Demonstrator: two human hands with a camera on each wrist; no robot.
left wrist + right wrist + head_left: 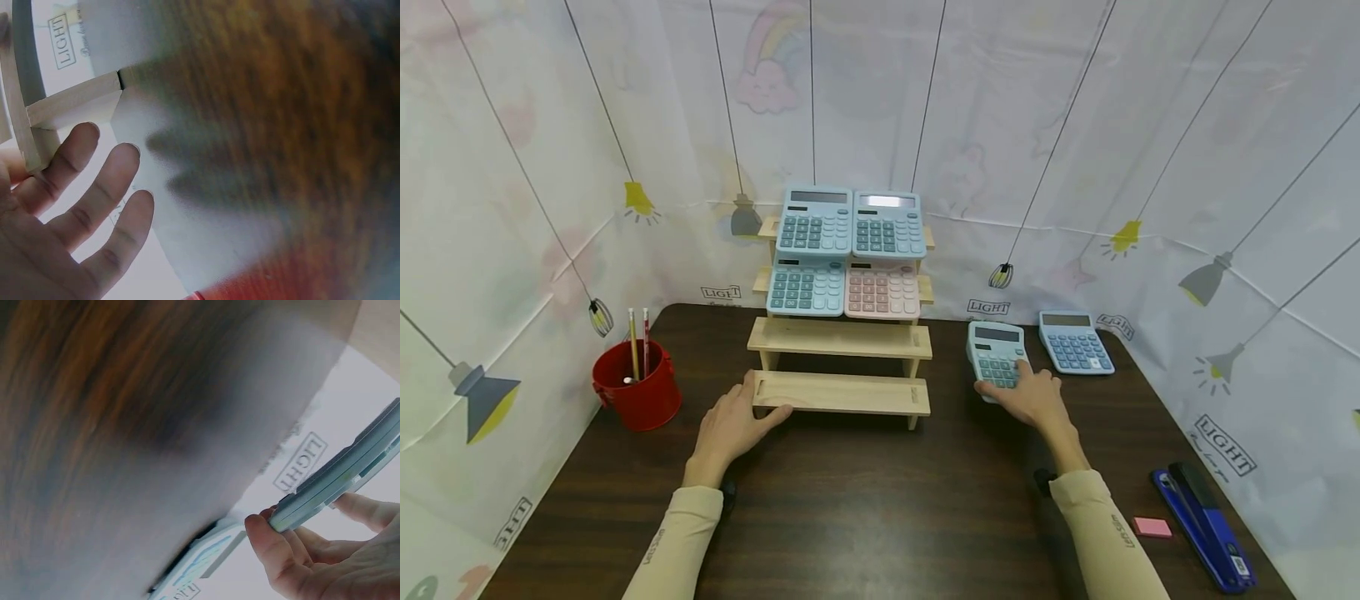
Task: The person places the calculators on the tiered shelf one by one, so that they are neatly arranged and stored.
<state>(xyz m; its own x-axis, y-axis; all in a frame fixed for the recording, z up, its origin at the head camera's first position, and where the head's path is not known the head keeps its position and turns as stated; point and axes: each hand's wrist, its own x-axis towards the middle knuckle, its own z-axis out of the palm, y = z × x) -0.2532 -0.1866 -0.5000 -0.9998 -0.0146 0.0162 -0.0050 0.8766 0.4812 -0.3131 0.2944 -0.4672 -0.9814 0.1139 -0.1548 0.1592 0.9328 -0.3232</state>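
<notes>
A light blue calculator (994,360) is in my right hand (1036,402), which pinches its lower part between thumb and fingers. In the right wrist view the calculator (344,478) is raised off the table and tilted. My left hand (730,429) touches the left end of the lowest step of a wooden tiered rack (841,392), thumb along its front edge. Several of its fingers (103,194) stretch past the wood in the left wrist view. On the rack's upper steps stand blue calculators (815,221) and one pink calculator (882,292).
Another blue calculator (1077,343) lies at the back right of the dark table (880,508). A red bucket (638,396) with pencils stands at left. A pink eraser (1152,527) and a blue stapler (1206,533) lie at right. Printed white cloth hangs around the table.
</notes>
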